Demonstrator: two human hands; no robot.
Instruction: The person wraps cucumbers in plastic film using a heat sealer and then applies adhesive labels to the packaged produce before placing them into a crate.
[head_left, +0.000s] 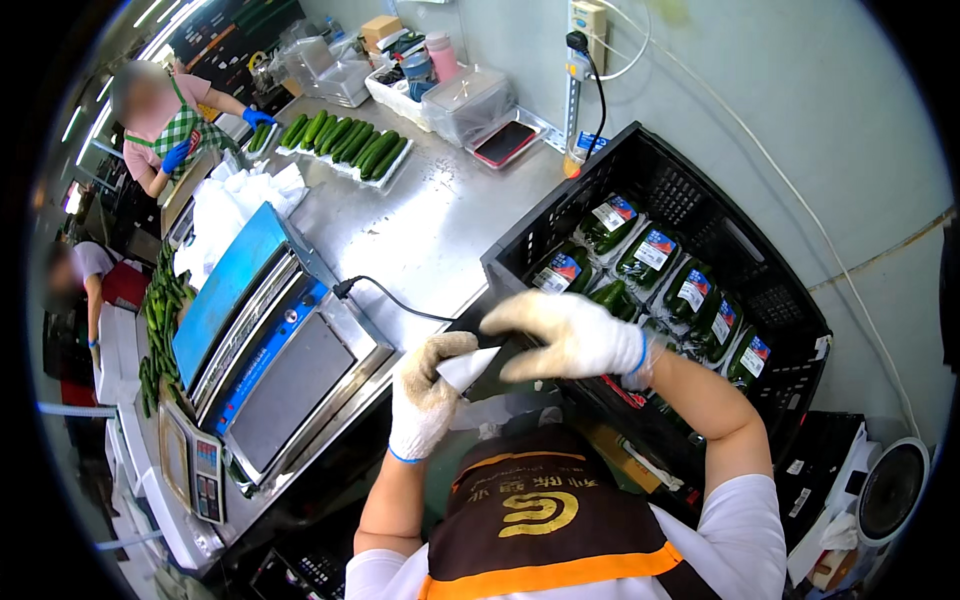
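Note:
My left hand, in a white-and-tan knitted work glove, pinches a small curled white paper slip between thumb and fingers. Just right of it, my right hand is slightly blurred. It wears a similar glove, and its thumb and fingers are apart with nothing seen between them. Beyond and beneath my right forearm, a black plastic crate holds several wrapped, labelled packs of cucumbers. Left of my left hand, a blue tabletop film-wrapping machine with a flat metal plate stands on the steel table.
Trays of cucumbers lie across the table near a clear plastic box and a phone. A power cord runs from the machine. At left are a weighing scale, loose cucumbers and two other people.

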